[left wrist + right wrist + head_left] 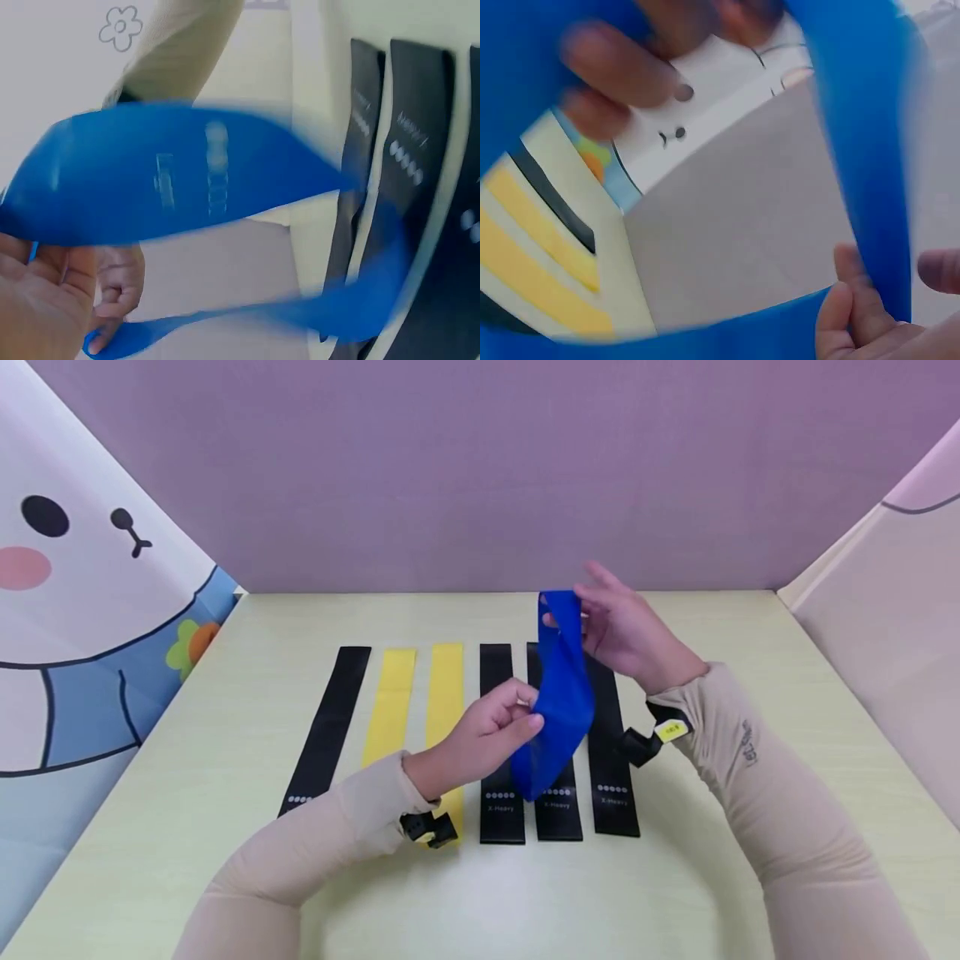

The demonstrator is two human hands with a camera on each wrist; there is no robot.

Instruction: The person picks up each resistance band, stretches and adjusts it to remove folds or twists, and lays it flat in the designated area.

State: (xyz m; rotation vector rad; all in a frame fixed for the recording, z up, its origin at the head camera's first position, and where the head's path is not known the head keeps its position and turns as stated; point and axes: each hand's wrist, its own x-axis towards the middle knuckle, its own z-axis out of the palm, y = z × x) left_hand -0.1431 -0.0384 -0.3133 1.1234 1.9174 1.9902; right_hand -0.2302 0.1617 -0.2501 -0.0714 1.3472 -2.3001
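Observation:
A blue resistance band [566, 702], a wide flat loop, hangs in the air between both hands. My left hand [487, 731] pinches its near side between thumb and fingers. Raised higher at the far end, my right hand [630, 631] has fingers hooked through the loop at its upper corner. In the right wrist view the right hand's thumb [941, 270] lies outside the band, apart from the fingers. Pale printed marks show on the blue band [150, 176] in the left wrist view, too blurred to read.
Under the hands, several flat bands lie side by side on the pale table [510, 902]: a black band [326, 727] at left, two yellow bands [447, 693], then black X-Heavy bands [615, 743]. A purple panel [480, 477] stands behind, with printed side panels [90, 610].

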